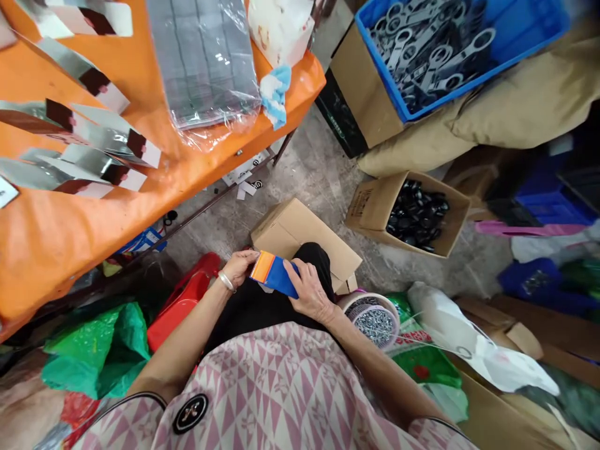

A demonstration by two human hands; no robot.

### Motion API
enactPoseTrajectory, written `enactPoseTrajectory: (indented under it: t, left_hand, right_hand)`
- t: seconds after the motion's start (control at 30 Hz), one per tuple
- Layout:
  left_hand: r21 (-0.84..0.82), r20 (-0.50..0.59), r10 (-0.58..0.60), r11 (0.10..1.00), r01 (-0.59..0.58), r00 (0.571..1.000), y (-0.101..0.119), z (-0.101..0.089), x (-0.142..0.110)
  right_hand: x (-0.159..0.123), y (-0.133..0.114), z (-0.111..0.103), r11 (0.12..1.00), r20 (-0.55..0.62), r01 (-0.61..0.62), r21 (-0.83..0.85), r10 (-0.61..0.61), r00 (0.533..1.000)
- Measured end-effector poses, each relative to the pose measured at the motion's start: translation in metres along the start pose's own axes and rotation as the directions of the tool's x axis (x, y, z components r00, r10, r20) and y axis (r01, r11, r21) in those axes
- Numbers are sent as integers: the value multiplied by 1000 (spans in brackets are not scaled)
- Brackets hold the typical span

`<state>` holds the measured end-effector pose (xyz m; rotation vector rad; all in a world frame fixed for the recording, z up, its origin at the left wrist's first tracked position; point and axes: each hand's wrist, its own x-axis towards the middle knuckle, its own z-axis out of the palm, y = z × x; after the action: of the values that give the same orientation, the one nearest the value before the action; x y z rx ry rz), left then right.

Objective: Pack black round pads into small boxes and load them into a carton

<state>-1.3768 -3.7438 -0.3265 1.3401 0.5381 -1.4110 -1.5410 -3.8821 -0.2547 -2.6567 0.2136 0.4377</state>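
Observation:
A small blue-and-orange cardboard box (272,273) is held between both hands above my lap. My left hand (239,267), with a bracelet at the wrist, pinches its orange end. Around the blue end, my right hand (309,290) is closed, the thumb lying along the top face. Whether the box contains anything cannot be seen. Just beyond my knee a closed brown carton (304,231) stands on the floor.
An orange-covered table (187,181) at left bears several open small boxes (112,144) and a plastic-wrapped grey stack (206,62). At right are a blue crate (403,106) of metal parts, a carton (370,209) of black pieces and a basket (396,319) of small metal pieces.

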Motion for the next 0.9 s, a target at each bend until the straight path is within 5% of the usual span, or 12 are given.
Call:
enactPoseTrajectory:
  t: [0.3,0.53,0.67,0.9]
  left_hand:
    - [291,-66,91,954,-68,994,-8,53,139]
    - [465,-142,257,870,-165,956,13,28,258]
    - [554,-98,258,816,-162,961,6,19,296]
    - [655,-69,283,736,-171,957,-25,17,325]
  right_hand:
    - [25,53,3,974,116,-134,-182,156,981]
    - [27,95,-7,931,96,-164,-325,205,974]
    - [46,113,-10,909,185,-133,-395,220,958]
    - [79,119,-3,901,353,-120,-417,282,892]
